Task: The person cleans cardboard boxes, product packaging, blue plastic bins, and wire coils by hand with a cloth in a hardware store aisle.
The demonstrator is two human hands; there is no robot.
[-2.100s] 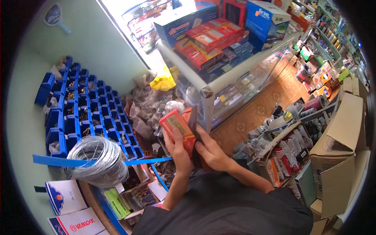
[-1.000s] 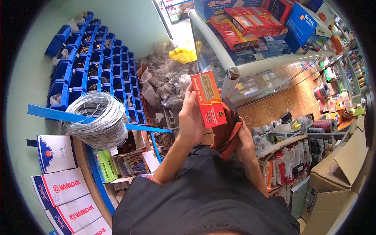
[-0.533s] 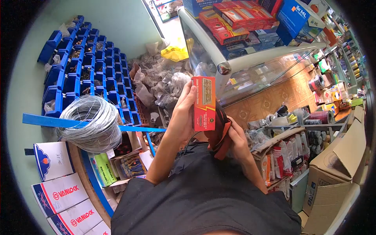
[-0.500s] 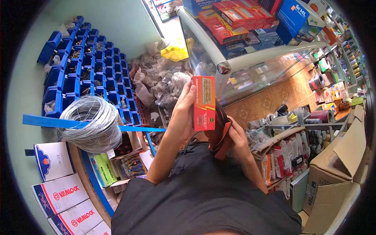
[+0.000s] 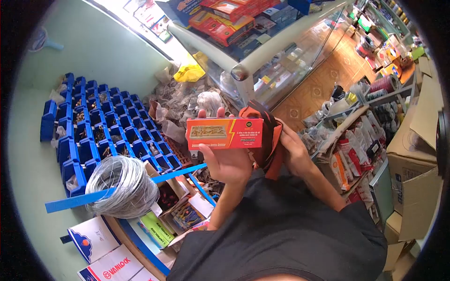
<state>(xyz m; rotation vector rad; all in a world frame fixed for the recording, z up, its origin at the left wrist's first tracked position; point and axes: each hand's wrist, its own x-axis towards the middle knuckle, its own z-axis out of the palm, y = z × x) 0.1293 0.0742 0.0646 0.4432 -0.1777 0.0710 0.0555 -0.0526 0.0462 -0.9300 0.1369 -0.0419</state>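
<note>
In the head view, my left hand (image 5: 233, 165) holds a red and orange carton (image 5: 246, 135) level in front of me. The thumb lies along its lower edge, and fingertips show above the upper edge. A picture of a long, pale fitting and small print cover the carton's front. My right hand (image 5: 297, 150) is closed around a dark cloth item with rust-coloured trim (image 5: 273, 165), just right of the carton. Its folds hide what kind of thing it is.
Blue parts bins (image 5: 96, 117) stand at left, behind a wire coil (image 5: 123, 187) and a blue metal bar (image 5: 75, 202). Ahead is a glass display counter (image 5: 281, 56) carrying red cartons (image 5: 220, 28). Cardboard boxes (image 5: 415, 164) and a shelf of packets (image 5: 349, 154) are at right.
The carton has turned from upright to level, my left hand rotating with it, palm now showing below. My right hand still grips the cloth. The head view has shifted.
</note>
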